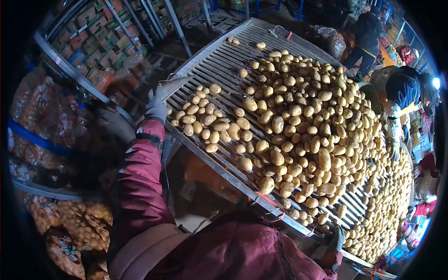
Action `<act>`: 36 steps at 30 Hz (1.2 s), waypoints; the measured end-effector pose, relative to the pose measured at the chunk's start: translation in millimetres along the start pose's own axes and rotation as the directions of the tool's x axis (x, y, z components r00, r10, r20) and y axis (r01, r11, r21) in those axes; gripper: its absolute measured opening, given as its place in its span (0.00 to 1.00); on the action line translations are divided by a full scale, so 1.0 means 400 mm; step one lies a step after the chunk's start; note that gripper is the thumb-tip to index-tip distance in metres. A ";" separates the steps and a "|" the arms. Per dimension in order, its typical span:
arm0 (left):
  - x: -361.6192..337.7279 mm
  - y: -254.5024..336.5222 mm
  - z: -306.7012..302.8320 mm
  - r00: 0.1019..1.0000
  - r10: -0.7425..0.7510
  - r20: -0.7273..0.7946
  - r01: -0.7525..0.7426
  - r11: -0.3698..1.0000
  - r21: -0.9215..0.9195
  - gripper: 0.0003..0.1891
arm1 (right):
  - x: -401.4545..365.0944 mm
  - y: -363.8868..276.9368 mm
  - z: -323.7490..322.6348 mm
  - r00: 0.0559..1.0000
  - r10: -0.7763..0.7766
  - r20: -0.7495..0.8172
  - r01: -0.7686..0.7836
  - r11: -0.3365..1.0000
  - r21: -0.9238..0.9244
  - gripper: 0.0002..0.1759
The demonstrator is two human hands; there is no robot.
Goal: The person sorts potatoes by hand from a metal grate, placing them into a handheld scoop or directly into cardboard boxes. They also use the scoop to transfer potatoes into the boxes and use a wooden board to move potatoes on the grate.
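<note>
My left hand [156, 108], in a grey glove, is closed on a flat grey board [176, 87] at the near left corner of a slatted sorting table [219, 65]. The board's tip reaches over the slats, beside a small group of potatoes [205, 116]. A much larger heap of potatoes [308, 116] spreads across the middle and right of the table. My right hand [339, 238], also gloved, is low at the table's near edge, close to the potatoes there. Its fingers show only in part, and I cannot tell whether they hold anything.
Several people work along the far right side, one in a dark jacket [368, 39] and another with a gloved hand [395, 151] over the potatoes. Net sacks of potatoes [77, 224] lie at lower left. Stacked cartons [95, 37] stand behind metal rails [74, 77] at upper left.
</note>
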State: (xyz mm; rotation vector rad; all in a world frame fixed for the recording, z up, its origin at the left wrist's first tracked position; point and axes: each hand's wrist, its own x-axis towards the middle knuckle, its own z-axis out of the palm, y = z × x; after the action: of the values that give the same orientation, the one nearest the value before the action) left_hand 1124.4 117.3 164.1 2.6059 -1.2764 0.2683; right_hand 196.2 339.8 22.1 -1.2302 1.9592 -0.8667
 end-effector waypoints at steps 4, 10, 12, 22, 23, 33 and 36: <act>0.105 -0.125 0.135 0.946 0.196 -0.257 -0.240 0.958 -0.156 0.37 | -0.054 -0.169 0.034 0.997 0.076 -0.002 -0.074 0.982 0.173 0.21; 0.057 -0.070 -0.002 0.983 0.073 -0.170 -0.098 0.985 -0.143 0.42 | 0.017 0.075 -0.016 0.984 0.170 0.050 -0.175 0.973 0.152 0.18; 0.041 -0.095 0.029 0.993 0.007 -0.119 -0.012 0.999 -0.048 0.45 | -0.007 0.056 0.010 0.996 -0.080 -0.043 0.083 0.995 0.058 0.19; 0.073 -0.025 0.161 0.975 0.014 0.222 0.040 0.971 -0.237 0.43 | 0.007 0.076 0.009 0.969 -0.244 -0.028 0.242 0.967 -0.078 0.22; 0.106 -0.076 0.248 0.978 0.057 0.201 0.005 0.955 -0.296 0.42 | 0.013 0.078 -0.015 0.966 -0.240 0.093 0.255 0.938 -0.236 0.21; -0.098 0.177 0.401 0.720 0.081 0.689 0.227 0.911 -0.344 0.23 | 0.007 0.013 -0.002 0.993 -0.112 0.019 0.114 0.982 -0.149 0.20; -0.293 0.340 0.280 0.620 0.079 0.781 0.541 0.678 -0.498 0.20 | 0.000 -0.076 0.019 0.995 0.073 0.072 -0.085 0.978 0.191 0.18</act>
State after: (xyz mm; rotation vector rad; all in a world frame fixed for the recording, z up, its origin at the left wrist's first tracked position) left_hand 952.9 93.1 42.9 2.1204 -0.8443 -1.2764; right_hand 217.0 328.3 42.3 -1.0482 1.8125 -0.9407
